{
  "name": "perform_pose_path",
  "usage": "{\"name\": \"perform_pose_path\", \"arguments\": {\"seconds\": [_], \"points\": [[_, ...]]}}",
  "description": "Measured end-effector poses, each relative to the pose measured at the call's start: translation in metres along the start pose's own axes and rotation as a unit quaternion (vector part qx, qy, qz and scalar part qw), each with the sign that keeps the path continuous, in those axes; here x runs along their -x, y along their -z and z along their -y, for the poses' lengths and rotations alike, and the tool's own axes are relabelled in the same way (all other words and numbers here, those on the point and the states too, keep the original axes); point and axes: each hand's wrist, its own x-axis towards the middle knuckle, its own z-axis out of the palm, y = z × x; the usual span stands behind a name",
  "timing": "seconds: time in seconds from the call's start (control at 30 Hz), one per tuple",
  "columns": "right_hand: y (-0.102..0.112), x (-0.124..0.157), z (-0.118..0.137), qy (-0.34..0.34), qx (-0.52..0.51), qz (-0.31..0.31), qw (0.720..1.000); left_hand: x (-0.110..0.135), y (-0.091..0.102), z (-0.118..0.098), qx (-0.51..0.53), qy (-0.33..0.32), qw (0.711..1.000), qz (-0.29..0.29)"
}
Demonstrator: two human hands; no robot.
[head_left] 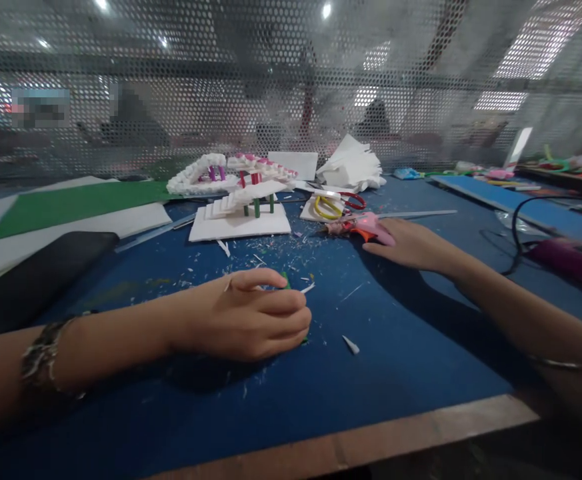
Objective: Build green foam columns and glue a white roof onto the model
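My left hand rests on the blue mat with its fingers curled over a small green piece. My right hand reaches forward and lies over a pink glue gun with an orange trigger, fingers around its handle. Just beyond stands a white foam model with steps, green and red posts and pink-topped arches.
Yellow-handled scissors and red-handled scissors lie behind the glue gun. A stack of white foam sheets sits at the back, a green sheet at left, a purple tool with black cable at right. A perforated screen closes the far side.
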Motion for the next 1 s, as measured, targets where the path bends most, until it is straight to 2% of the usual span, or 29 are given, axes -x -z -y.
{"name": "perform_pose_path", "arguments": {"seconds": [0.1, 0.4, 0.53, 0.67, 0.83, 1.0], "points": [[0.000, 0.001, -0.001, 0.006, 0.002, 0.000, 1.000, -0.003, 0.001, 0.001, 0.001, -0.023, 1.000, 0.005], [-0.001, 0.000, -0.003, 0.009, 0.009, 0.008, 1.000, -0.013, 0.006, -0.001, 0.028, -0.014, 0.999, 0.039], [-0.001, 0.000, -0.003, 0.008, 0.008, 0.009, 1.000, -0.012, 0.005, 0.003, 0.052, -0.004, 0.998, 0.031], [-0.001, 0.000, -0.004, 0.010, 0.005, 0.005, 1.000, -0.009, 0.005, 0.010, 0.097, 0.048, 0.994, 0.024], [-0.002, -0.001, -0.004, 0.007, 0.003, 0.004, 1.000, -0.007, 0.008, 0.020, 0.172, 0.180, 0.968, 0.026], [-0.002, -0.001, -0.004, 0.004, 0.006, 0.007, 1.000, -0.004, 0.009, 0.032, 0.214, 0.282, 0.935, -0.035]]}}
